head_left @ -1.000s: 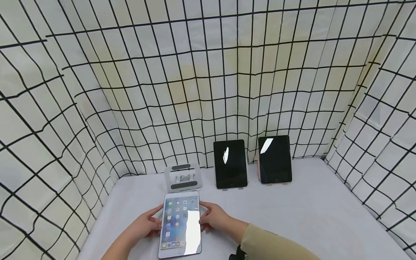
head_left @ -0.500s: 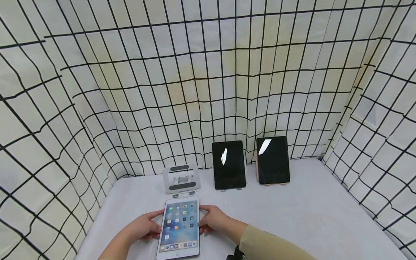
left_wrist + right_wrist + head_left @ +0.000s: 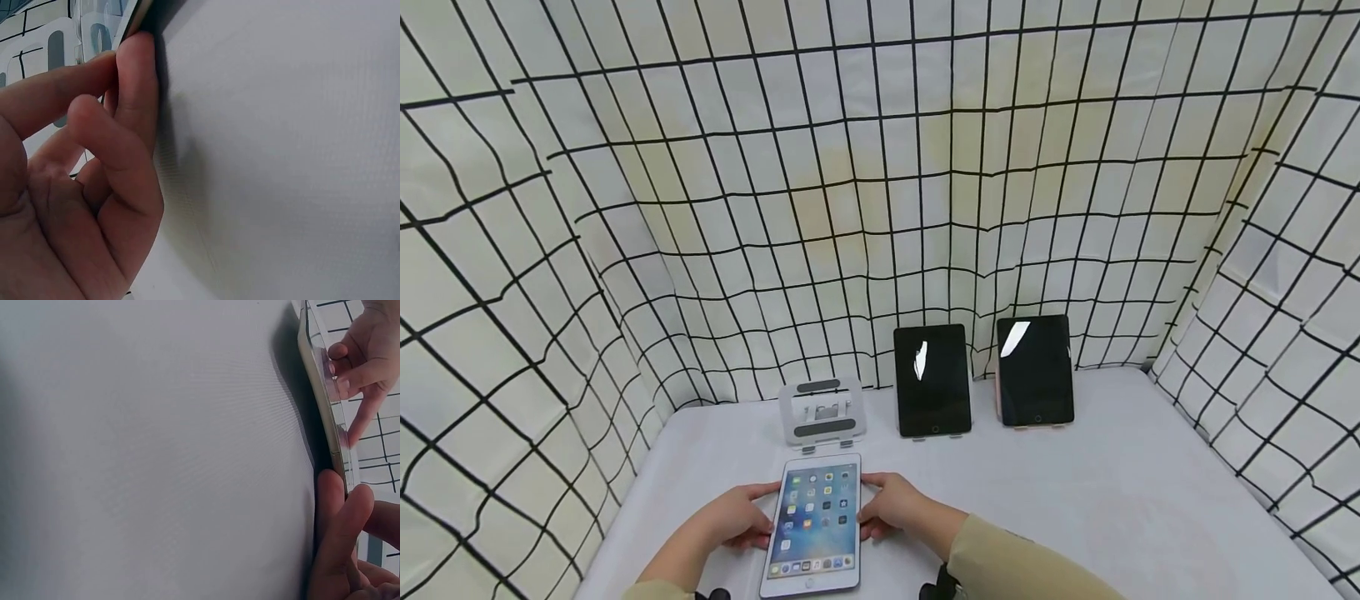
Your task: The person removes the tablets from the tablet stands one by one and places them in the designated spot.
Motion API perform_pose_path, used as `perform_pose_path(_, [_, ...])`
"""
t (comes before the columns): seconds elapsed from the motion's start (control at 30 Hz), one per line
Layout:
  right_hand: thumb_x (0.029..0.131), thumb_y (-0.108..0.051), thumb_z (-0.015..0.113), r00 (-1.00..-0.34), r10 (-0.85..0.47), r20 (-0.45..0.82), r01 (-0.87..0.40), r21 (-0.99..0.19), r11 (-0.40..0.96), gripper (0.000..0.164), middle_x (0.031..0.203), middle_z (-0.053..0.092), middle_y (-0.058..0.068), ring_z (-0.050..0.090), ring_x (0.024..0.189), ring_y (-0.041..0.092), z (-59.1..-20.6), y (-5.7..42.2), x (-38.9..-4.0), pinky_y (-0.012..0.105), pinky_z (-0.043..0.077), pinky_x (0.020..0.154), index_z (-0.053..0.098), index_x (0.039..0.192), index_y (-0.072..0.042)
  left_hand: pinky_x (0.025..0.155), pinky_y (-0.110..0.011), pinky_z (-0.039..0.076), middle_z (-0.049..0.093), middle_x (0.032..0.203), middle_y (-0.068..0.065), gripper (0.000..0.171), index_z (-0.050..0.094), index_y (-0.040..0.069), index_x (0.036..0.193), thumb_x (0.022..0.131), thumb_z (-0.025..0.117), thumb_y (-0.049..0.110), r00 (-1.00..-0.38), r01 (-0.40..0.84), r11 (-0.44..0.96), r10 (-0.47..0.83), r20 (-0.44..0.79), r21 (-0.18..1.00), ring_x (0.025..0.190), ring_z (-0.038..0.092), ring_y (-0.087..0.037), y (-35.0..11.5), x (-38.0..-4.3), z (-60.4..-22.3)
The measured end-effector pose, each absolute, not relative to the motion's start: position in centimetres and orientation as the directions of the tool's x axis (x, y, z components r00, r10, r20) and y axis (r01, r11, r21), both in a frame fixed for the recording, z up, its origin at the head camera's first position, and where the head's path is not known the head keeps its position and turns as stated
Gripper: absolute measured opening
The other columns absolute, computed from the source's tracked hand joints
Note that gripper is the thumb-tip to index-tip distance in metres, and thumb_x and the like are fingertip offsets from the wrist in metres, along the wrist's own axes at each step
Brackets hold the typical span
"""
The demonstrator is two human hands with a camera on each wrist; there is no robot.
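Your left hand (image 3: 737,515) pinches the lit tablet (image 3: 815,521) by 1 edge, your right hand (image 3: 895,507) by the other | it's just this side of the stand (image 3: 824,429), over the bench (image 3: 1075,500) | 2 dark tablets (image 3: 933,380) prop up farther right

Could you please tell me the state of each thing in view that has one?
White tablet: screen lit, showing app icons
Left hand: grips the white tablet's left edge
Right hand: grips the white tablet's right edge
Stand: unfolded, no tablet on it
Middle tablet: screen dark, propped up
Right tablet: screen dark, propped up
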State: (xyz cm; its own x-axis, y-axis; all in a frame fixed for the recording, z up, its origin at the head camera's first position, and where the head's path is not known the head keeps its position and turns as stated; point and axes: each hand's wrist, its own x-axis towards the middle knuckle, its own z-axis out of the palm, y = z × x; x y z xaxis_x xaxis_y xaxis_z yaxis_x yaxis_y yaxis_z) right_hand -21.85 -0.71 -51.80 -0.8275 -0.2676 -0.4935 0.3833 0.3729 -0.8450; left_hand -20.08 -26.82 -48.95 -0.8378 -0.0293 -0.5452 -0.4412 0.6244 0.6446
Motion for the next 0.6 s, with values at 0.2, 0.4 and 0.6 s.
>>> perform_pose_path(0.2, [0.083, 0.000, 0.076, -0.825, -0.251, -0.506, 0.395, -0.835, 0.382, 0.069, 0.074, 0.070, 0.011, 0.060, 0.049, 0.011, -51.69, -0.95, -21.77, 0.019, 0.049, 0.047, 0.050, 0.146, -0.013, 0.050, -0.021, 0.044, 0.068, 0.071, -0.008, 0.076, 0.041, 0.007, 0.150, 0.081, 0.071, -0.003, -0.843, -0.439, 0.645, -0.054, -0.536, 0.625, 0.055, 0.062, -0.013, -26.54, -19.98, -49.06])
perform_pose_path(0.4, [0.082, 0.000, 0.076, -0.825, -0.241, -0.511, 0.394, -0.827, 0.402, 0.069, 0.076, 0.069, 0.011, 0.060, 0.049, 0.011, -51.51, -0.93, -21.67, 0.018, 0.048, 0.048, 0.051, 0.145, -0.014, 0.049, -0.021, 0.044, 0.068, 0.068, -0.007, 0.076, 0.040, 0.007, 0.150, 0.082, 0.073, -0.001, -0.844, -0.432, 0.665, -0.060, -0.532, 0.610, 0.055, 0.063, -0.012, -26.41, -19.71, -49.28])
perform_pose_path(0.6, [0.081, -0.002, 0.079, -0.835, -0.236, -0.498, 0.372, -0.825, 0.425, 0.070, 0.073, 0.068, 0.011, 0.061, 0.048, 0.013, -51.34, -0.87, -21.70, 0.020, 0.049, 0.047, 0.053, 0.144, -0.015, 0.050, -0.024, 0.044, 0.064, 0.068, -0.005, 0.076, 0.044, 0.008, 0.149, 0.081, 0.078, 0.007, -0.864, -0.372, 0.727, -0.044, -0.502, 0.577, 0.055, 0.059, -0.014, -26.71, -19.88, -48.99])
